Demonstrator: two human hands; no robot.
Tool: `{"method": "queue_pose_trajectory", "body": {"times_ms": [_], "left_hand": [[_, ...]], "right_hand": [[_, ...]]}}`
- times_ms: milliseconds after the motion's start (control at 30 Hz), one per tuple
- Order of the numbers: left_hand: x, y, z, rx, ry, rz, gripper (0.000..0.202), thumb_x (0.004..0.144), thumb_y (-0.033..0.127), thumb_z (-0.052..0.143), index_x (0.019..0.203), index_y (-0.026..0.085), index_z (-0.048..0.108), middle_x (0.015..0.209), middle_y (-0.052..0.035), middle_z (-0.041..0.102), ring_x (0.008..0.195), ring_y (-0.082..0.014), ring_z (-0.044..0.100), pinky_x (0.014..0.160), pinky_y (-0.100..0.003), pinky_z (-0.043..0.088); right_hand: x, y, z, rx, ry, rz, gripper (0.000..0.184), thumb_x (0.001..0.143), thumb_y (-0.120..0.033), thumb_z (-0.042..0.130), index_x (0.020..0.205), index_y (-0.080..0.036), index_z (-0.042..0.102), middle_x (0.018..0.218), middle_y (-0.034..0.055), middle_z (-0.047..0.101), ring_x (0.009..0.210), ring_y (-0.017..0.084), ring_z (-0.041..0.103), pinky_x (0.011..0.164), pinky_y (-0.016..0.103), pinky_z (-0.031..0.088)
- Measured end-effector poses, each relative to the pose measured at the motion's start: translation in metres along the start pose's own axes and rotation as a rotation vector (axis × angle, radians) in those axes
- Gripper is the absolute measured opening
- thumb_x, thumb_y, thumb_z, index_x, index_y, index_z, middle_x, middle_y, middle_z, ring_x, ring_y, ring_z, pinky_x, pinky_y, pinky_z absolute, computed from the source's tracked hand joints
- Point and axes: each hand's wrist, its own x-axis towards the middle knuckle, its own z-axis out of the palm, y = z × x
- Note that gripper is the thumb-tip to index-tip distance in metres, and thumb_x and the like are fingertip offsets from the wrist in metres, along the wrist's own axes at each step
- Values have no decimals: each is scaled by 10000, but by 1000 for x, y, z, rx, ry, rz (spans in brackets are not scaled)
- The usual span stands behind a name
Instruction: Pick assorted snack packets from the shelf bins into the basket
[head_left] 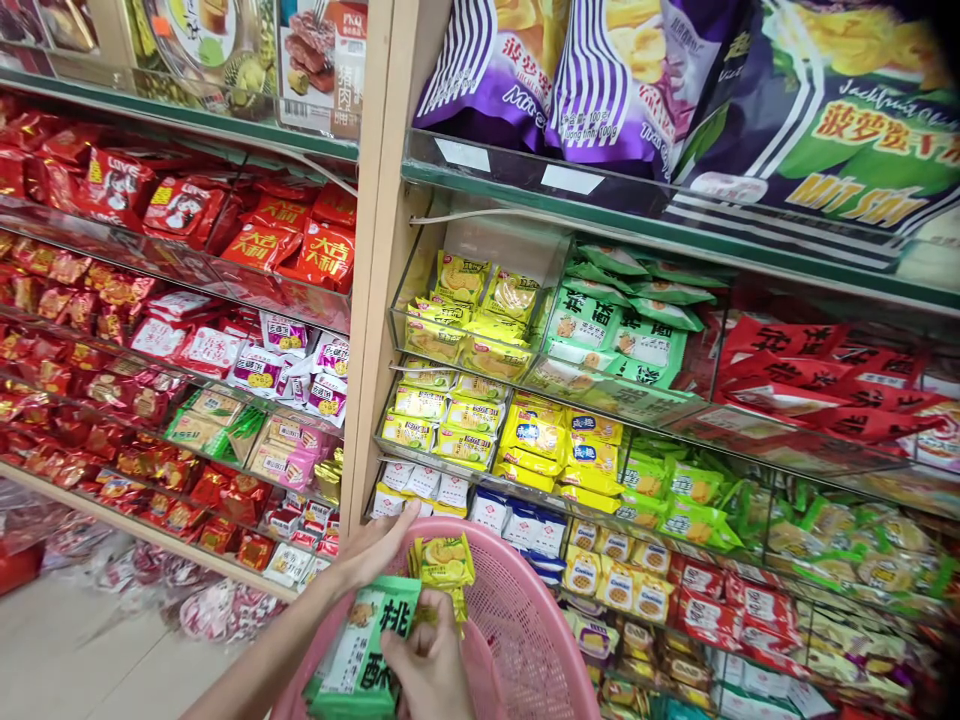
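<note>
Head view: the pink basket (pixel 525 620) sits low in the middle, in front of the shelves. The left hand (pixel 375 550) reaches in from the lower left and lies at the basket's near left rim. Its fingers are stretched loosely and the thumb is raised; I cannot tell whether it grips anything. The right hand (pixel 429 665) comes up from the bottom edge, fingers curled tight and pinching the lower end of a yellow packet (pixel 446 562), which stands upright over the basket's left rim. A green packet (pixel 364 650) lies tilted just left of this hand, touching it, below the left hand. Behind, clear shelf bins hold yellow biscuit packs (pixel 465 320) and green packs (pixel 622 335). Purple bags (pixel 517 70) fill the top shelf, and red packets (pixel 112 190) fill the shelves left of the wooden post (pixel 375 250).
</note>
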Motion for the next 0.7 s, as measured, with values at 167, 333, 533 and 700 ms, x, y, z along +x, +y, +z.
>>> {"method": "queue_pose_trajectory", "body": {"times_ms": [167,333,533,700], "left_hand": [[-4,4,-4,-38,-66,-6,699,820,670,177,816,178,673,881,-120,708,879,-302,631,768,-363,437],[-6,0,-3,-48,-76,14,693,818,670,199,908,177,678,893,-114,713,909,-300,630,776,-346,433],[-13,-1,6,-27,-67,6,732,830,670,131,816,182,676,797,-102,691,833,-303,621,731,-355,416],[-23,-2,12,-60,-87,50,703,830,670,162,847,193,677,834,-87,702,861,-293,622,751,-339,419]], "right_hand": [[-8,-12,4,-31,-36,96,644,641,-517,689,1090,-225,331,518,-120,430,255,50,318,234,151,198],[-15,-23,5,-64,-6,116,647,649,-495,681,1112,-248,303,544,-117,443,246,51,337,218,145,212],[-28,-22,12,-162,39,80,613,642,-416,691,1129,-240,362,497,-126,350,308,74,318,267,181,231],[-34,-22,-13,-263,130,-93,602,710,-540,614,1164,-196,417,478,-98,360,431,131,403,417,235,323]]}}
